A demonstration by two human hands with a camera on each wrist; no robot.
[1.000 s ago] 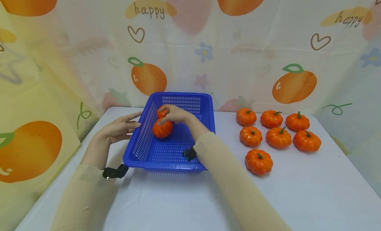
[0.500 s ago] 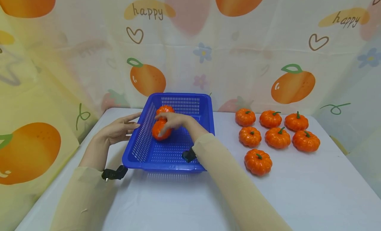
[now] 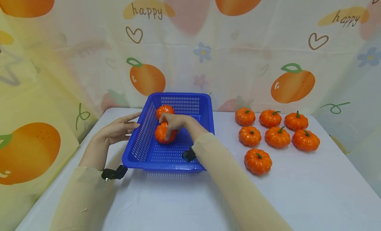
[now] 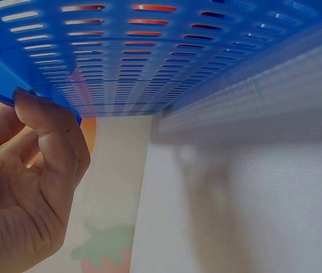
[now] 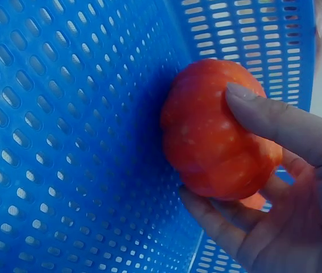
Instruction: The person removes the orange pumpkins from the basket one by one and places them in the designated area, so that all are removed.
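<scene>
A blue plastic basket (image 3: 137, 166) with slotted walls stands on the table. Inside it, my right hand (image 3: 175, 121) grips a small orange pumpkin (image 3: 161, 133) between thumb and fingers. The right wrist view shows that pumpkin (image 5: 218, 136) close up, the thumb on its upper side and fingers beneath. Behind it, against the basket's left side, sits a second pumpkin (image 3: 164, 111), partly covered by the hand. My left hand (image 3: 119, 129) rests its loosely bent fingers against the basket's left rim. In the left wrist view, fingertips of the left hand (image 4: 41, 153) touch the rim.
Right of the basket, several orange pumpkins with green stems stand in rough rows on the white table (image 3: 184, 204), the nearest pumpkin (image 3: 258, 161) set apart in front. A patterned cloth (image 3: 238, 59) hangs behind the table.
My right hand has closed its grip on the front pumpkin, which has shifted slightly right and toward me. The rear pumpkin shows more now. My left hand has stayed at the rim.
</scene>
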